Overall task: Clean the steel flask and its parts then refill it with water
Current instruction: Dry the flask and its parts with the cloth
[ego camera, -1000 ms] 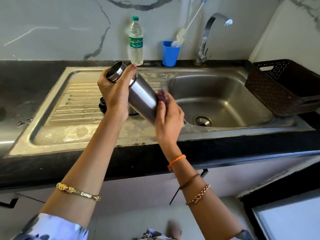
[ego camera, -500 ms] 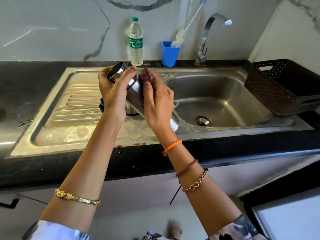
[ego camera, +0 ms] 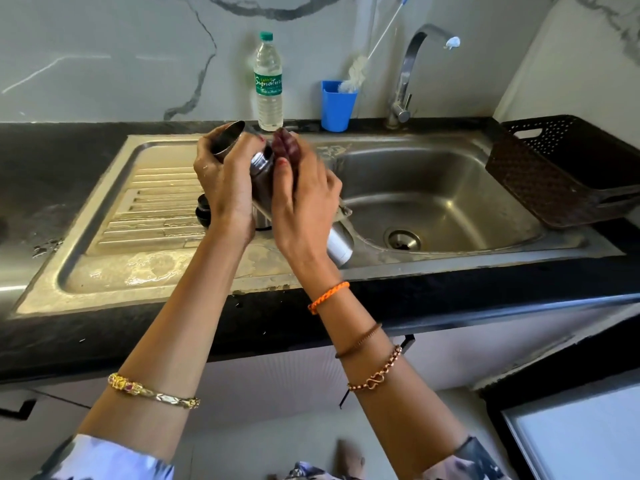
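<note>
- The steel flask (ego camera: 337,239) is held tilted over the sink (ego camera: 450,202), long axis from 11 o'clock mouth to 5 o'clock base.
- The left hand (ego camera: 227,183) grips its neck.
- The right hand (ego camera: 303,199) presses a dark scrubber (ego camera: 282,145) against its body, fingers curled around both.

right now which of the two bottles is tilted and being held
The steel flask, gripped slanted above the sink by both hands. The plastic water bottle stands upright, untouched, against the back wall.
</note>
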